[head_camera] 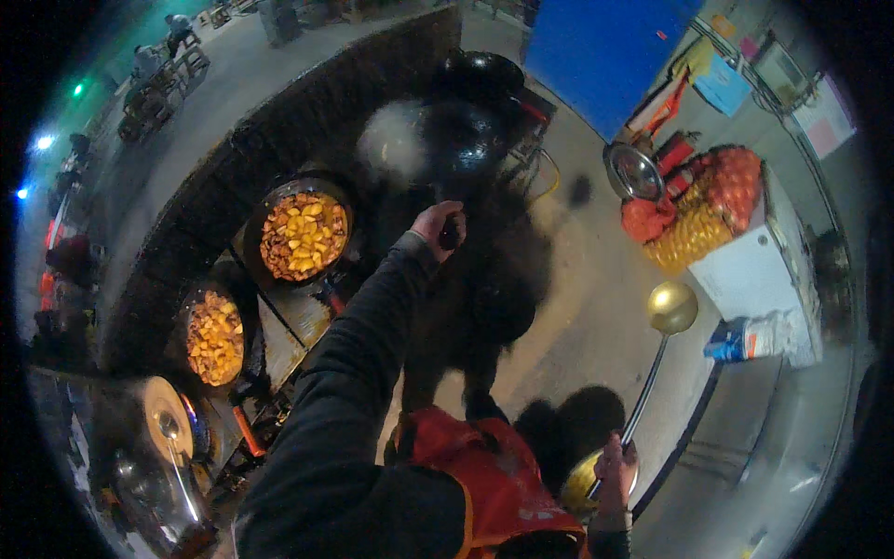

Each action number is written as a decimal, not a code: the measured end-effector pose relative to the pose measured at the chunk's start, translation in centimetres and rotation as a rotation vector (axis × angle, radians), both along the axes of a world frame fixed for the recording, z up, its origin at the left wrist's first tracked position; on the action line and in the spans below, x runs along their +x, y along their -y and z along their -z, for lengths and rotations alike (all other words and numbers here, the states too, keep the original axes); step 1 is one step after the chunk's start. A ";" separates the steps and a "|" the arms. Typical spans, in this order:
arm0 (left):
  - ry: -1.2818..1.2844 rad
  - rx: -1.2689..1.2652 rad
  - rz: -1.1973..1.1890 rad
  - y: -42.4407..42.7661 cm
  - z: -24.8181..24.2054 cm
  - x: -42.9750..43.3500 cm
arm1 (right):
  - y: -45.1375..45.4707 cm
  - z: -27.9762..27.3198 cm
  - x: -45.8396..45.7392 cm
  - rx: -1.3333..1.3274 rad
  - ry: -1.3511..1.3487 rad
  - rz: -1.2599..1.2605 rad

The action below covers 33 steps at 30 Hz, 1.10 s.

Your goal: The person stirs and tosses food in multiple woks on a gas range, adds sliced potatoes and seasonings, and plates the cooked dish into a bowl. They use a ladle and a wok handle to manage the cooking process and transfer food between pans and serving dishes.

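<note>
My left hand (441, 229) is closed around the dark handle of a wok (461, 143), whose inside is black and shiny, with a whitish blur of steam or glare at its left. At the lower right, my right hand (616, 461) grips the metal handle of a ladle (672, 307), its round golden bowl pointing away from me. A brass-coloured round vessel (583, 482) is partly hidden behind that hand. Left of my left arm, a pan (305, 236) holds chunks of food topped with yellow pieces. A second pan (215, 338) of similar food sits nearer.
Bagged produce (705, 209) and a steel strainer or lid (634, 172) lie on a white cabinet (751, 269) to the right. A pan handle (248, 431) sticks out at lower left. A dark raised guard (209, 182) runs behind the pans. A blue panel (604, 59) stands ahead.
</note>
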<state>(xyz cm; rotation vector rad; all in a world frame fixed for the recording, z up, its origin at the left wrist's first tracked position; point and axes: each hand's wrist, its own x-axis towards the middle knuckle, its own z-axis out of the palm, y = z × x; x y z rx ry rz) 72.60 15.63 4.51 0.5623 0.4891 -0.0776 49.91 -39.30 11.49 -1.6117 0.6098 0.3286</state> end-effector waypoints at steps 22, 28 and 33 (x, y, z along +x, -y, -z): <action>0.052 -0.061 -0.012 8.3 15.7 -2.7 | -18.2 -1.6 29.1 0.045 -0.091 -0.863; -0.498 0.416 -0.217 20.2 16.5 -38.9 | -30.8 -4.9 22.1 0.133 -0.121 -1.261; -1.287 0.916 0.459 27.7 20.4 -69.0 | -38.5 -5.2 10.4 0.189 -0.209 -1.499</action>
